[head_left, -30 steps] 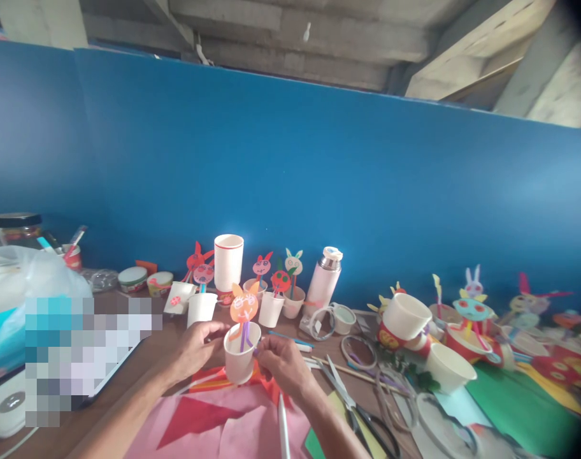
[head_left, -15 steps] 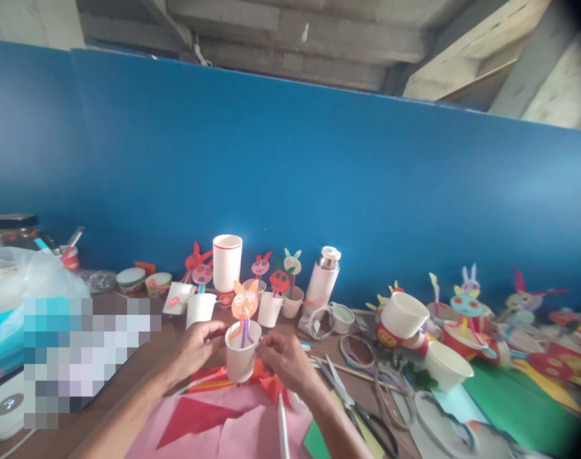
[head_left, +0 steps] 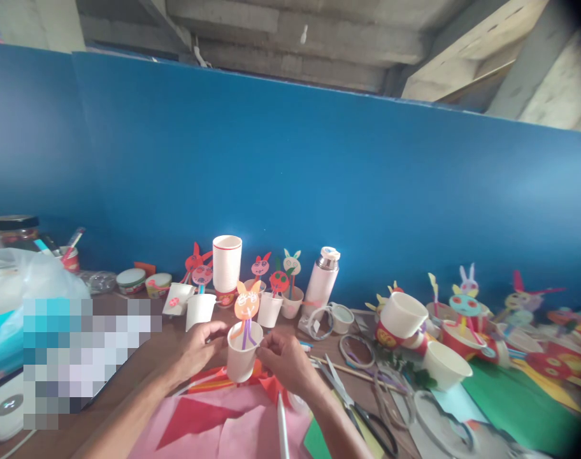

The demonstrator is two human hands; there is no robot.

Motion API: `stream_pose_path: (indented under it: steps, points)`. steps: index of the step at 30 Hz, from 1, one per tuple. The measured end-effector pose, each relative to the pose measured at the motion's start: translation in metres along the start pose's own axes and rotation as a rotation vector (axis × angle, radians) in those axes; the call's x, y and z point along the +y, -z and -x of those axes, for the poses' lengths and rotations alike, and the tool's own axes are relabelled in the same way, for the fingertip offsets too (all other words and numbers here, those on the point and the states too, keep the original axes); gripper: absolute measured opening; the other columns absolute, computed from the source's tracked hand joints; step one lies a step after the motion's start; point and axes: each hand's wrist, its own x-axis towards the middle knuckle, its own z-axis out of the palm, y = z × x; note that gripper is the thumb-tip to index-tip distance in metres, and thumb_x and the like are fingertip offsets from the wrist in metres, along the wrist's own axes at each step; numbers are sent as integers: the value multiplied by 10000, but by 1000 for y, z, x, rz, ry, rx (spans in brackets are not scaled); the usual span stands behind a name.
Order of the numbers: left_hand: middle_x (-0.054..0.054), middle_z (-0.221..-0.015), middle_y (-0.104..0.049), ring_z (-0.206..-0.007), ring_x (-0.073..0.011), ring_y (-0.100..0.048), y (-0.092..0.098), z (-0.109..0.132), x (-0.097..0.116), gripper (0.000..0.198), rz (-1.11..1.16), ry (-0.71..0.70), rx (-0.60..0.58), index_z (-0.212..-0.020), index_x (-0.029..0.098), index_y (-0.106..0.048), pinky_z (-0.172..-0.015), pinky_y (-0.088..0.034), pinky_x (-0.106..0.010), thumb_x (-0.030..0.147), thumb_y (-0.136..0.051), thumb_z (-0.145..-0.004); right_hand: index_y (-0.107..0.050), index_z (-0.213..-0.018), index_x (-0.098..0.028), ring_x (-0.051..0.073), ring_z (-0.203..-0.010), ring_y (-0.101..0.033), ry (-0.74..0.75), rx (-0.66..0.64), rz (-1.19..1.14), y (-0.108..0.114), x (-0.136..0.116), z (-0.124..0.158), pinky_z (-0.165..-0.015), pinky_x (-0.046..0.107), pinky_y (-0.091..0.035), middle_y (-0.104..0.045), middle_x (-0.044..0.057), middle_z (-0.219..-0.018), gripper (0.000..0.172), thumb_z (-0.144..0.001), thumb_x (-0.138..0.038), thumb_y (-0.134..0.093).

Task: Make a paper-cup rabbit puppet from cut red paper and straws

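Observation:
A white paper cup (head_left: 241, 364) stands between my two hands, tilted slightly. Inside it is an orange paper cat-like face (head_left: 246, 304) with drawn eyes and mouth, on purple and orange strips. My left hand (head_left: 202, 347) curves against the cup's left side, thumb and forefinger at its wall. On the right, my right hand (head_left: 285, 358) pinches the cup near its rim, the other fingers curled in. Below the cup lie red and orange paper pieces (head_left: 214, 380) and pink paper sheets (head_left: 252, 427). A white pen-like stick (head_left: 282, 424) rests on them.
Scissors (head_left: 350, 398) with black handles lie open at the right. Behind are several cups with paper faces, a stack of white cups (head_left: 227, 264) and a pink thermos (head_left: 320, 280). Tape rolls (head_left: 356, 352), more cups and green paper (head_left: 515, 401) spread rightward. A plastic bag (head_left: 32, 280) sits left.
The paper face and cup have shifted very slightly to the right in the view. Both hands keep nearly the same position at the cup.

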Motion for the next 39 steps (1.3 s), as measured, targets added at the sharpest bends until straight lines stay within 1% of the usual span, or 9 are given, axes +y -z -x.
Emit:
stream_pose_path:
  steps: [3,7,12,16,20,24,30,34,39]
  points:
    - [-48,-859,-701,-848,-231,-611,0,0,1,334,3,-2,-9,-850,162,-665,-683,-454,-244,456,-566,-724,-491,-631,-165,89,-465,-519,-5,-8,9,1,-2,1,-475,177,-393,-536,-39,-499,70,-701,-163,-491]
    - [-50,-832,-712,-886,-247,-615,-1,-2,-5,358,-4,15,14,-872,167,-672,-694,-462,-247,472,-564,-720,-530,-655,-158,91,-461,-518,2,-14,39,2,-3,4,-462,172,-370,-542,-39,-498,63,-701,-152,-487]
    - [-63,-967,-705,-922,-259,-613,-1,-4,-11,417,13,26,38,-974,166,-665,-714,-472,-262,484,-558,-726,-587,-713,-149,89,-448,-505,14,-29,90,3,-4,6,-454,169,-353,-548,-37,-499,112,-708,-149,-476]
    - [-54,-938,-711,-896,-257,-625,-4,-1,-8,433,29,57,82,-948,169,-676,-699,-478,-258,511,-568,-704,-623,-781,-148,97,-469,-522,16,-50,119,5,-4,6,-479,177,-373,-566,-30,-521,174,-711,-150,-463]
    - [-56,-930,-713,-902,-239,-626,-7,2,-4,418,107,55,72,-956,170,-664,-704,-475,-250,495,-576,-709,-663,-819,-157,99,-484,-520,25,-74,150,8,-2,6,-491,178,-370,-567,-31,-520,234,-705,-147,-460]
    - [-58,-908,-714,-889,-250,-624,-6,-1,-8,436,138,96,26,-952,170,-656,-687,-478,-259,511,-598,-686,-683,-816,-165,89,-456,-478,34,-80,171,9,-3,7,-476,177,-346,-546,-40,-502,275,-693,-127,-440]
    - [-55,-911,-711,-913,-246,-619,-4,-3,-14,410,180,110,-48,-965,180,-643,-707,-476,-263,499,-591,-712,-640,-835,-157,95,-437,-500,12,-47,164,9,-3,5,-452,175,-357,-539,-37,-495,219,-721,-159,-454]
    - [-59,-931,-705,-916,-245,-613,-4,-3,-13,410,188,102,-39,-950,172,-653,-723,-475,-273,487,-616,-690,-594,-809,-156,109,-479,-557,20,-19,154,9,-1,3,-464,173,-374,-557,-28,-526,157,-722,-162,-463]
    - [-64,-891,-704,-853,-231,-620,-3,-4,-14,413,195,106,-27,-972,147,-636,-678,-473,-266,451,-623,-692,-574,-787,-162,102,-485,-564,21,8,160,9,-5,5,-473,166,-371,-576,-30,-529,119,-722,-151,-475]
